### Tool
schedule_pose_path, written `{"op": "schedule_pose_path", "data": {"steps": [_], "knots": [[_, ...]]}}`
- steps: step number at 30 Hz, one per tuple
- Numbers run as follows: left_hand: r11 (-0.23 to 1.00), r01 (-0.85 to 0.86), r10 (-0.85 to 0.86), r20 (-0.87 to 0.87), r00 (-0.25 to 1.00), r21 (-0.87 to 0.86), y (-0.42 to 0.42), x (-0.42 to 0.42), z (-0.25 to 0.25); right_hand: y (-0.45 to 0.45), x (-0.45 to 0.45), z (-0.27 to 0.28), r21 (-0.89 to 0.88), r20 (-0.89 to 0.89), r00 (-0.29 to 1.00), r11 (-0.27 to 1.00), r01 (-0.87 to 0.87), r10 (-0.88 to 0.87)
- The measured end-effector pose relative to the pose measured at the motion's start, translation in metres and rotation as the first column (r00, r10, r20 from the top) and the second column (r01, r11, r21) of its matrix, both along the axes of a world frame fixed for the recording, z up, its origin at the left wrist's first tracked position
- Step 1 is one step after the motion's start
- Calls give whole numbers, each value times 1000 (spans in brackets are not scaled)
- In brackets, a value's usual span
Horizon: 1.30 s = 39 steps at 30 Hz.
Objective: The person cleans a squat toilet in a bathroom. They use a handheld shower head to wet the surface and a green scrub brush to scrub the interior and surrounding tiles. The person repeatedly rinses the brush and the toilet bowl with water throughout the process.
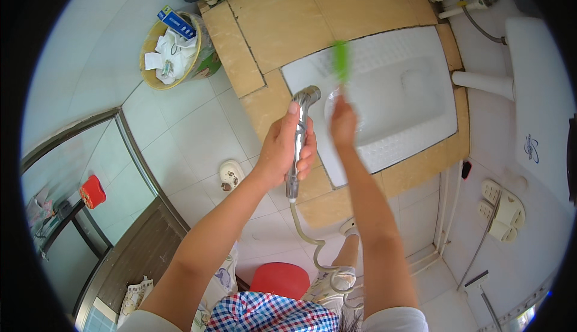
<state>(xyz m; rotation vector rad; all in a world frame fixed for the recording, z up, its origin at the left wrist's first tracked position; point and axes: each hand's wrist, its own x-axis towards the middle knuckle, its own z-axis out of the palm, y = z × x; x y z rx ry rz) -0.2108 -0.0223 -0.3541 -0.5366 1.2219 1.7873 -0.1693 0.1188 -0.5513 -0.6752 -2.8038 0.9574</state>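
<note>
My left hand [284, 147] grips the handle of a chrome handheld sprayer [298, 138], its head tilted toward the toilet. A coiled cream hose [299, 230] trails from the handle's lower end toward my lap. Beyond it, my right hand [344, 123] is closed around the handle of a green-headed brush [341, 61], blurred by motion. The brush head lies over the far left part of a white ceramic squat toilet [405, 88] set in the floor. Behind my right hand, part of the toilet's basin is hidden.
Tan tiles [279, 20] form a raised step around the toilet. A waste bin [203, 52] with paper and a blue box stands at the far left. A white cistern [536, 106] hangs at right, near slippers [502, 210] on the wall. Below me is a red stool [279, 280].
</note>
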Motion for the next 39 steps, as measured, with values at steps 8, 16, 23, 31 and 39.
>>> {"op": "schedule_pose_path", "data": {"steps": [8,16,23,31,39], "knots": [[996,-61,63,31,998,-70,-2,-2,3,34,-12,0,32,206,977,998,46,-51],[997,47,-49,-41,998,-58,11,36,7,-21,15,-9,-33,191,935,954,-299,300],[987,-18,21,20,1000,-160,-8,56,2,-14,-37,14,-256,-68,990,961,104,-125],[977,-132,136,14,991,-167,-21,61,8,-13,37,3,-207,-28,992,972,116,-124],[971,-131,140,31,990,-199,-13,97,14,-16,111,18,-145,63,997,989,-36,46]]}}
